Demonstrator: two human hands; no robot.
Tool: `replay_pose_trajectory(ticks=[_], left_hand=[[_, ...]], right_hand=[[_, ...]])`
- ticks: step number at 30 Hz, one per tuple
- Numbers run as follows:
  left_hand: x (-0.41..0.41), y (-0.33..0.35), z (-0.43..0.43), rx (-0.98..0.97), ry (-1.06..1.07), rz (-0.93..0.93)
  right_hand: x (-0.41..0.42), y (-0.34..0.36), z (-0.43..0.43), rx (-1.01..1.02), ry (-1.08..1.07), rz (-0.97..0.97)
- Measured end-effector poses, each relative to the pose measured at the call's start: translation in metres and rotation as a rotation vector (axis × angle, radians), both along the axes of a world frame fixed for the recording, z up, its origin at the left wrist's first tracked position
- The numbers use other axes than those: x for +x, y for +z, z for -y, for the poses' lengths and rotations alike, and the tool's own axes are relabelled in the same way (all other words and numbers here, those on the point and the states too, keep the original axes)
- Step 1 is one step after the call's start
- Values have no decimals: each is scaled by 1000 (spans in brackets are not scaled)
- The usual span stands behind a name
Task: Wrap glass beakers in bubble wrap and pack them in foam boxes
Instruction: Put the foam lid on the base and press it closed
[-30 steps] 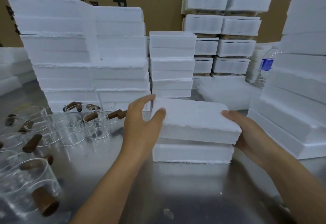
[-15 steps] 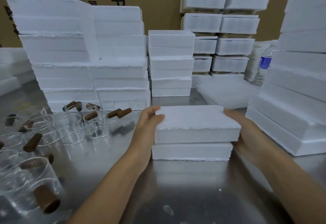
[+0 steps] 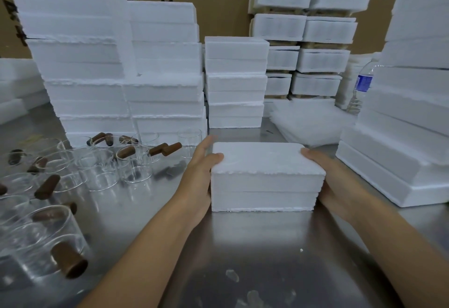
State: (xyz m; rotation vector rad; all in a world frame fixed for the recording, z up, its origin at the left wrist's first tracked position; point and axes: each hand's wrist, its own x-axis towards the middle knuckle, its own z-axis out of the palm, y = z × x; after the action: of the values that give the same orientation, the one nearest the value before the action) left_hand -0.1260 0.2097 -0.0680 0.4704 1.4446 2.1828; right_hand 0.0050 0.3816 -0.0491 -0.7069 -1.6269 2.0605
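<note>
The left hand (image 3: 198, 181) grasps the left end of a closed foam box (image 3: 264, 179), with the thumb laid over the top edge. The right hand (image 3: 334, 179) holds the opposite end in the same way, though its fingers are mostly hidden behind the box. Between the two hands the lid sits flush on the lower half, and the box stands on the steel surface (image 3: 243, 247). I think the hands squeeze from both ends to keep the lid straight on the base, so that the two halves fit together without a gap. What is inside cannot be seen.

To the left of the left hand, many glass beakers (image 3: 102, 169) with brown handles stand close together, unwrapped and within easy reach. Beyond the right hand lies a pile of thin white sheets (image 3: 308, 123), probably the wrap. Further out, stacks of foam boxes (image 3: 109, 77) rise on both sides and behind, and a water bottle (image 3: 362, 86) stands among them.
</note>
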Motion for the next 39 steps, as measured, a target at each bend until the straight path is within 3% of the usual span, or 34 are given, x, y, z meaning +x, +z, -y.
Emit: replay_pose_trajectory(ticks=[3,8,14,18,25,31,33,36,39], left_hand=[[-1,0,3,-1,16,93],[7,-2,-1,-200,47,105],[10,-4,-4,-127,97,113],[9,1,1,-31,41,132],[8,2,6,-109,-166,90],[3,6,12,89,-81,135],[2,8,13,157,-30,163],[5,7,9,106,28,147],[13,7,4,60,19,133]], right_hand=[[2,5,2,-41,0,-14],[-2,-1,-3,-77,-36,13],[-4,-3,0,-165,-37,-50],[-4,-1,-1,-223,-15,-116],[4,7,-4,-271,89,-194],[1,10,-8,-174,-8,-231],[0,9,2,-125,62,-201],[-4,5,27,-35,187,-192],[-11,3,45,-47,179,-247]])
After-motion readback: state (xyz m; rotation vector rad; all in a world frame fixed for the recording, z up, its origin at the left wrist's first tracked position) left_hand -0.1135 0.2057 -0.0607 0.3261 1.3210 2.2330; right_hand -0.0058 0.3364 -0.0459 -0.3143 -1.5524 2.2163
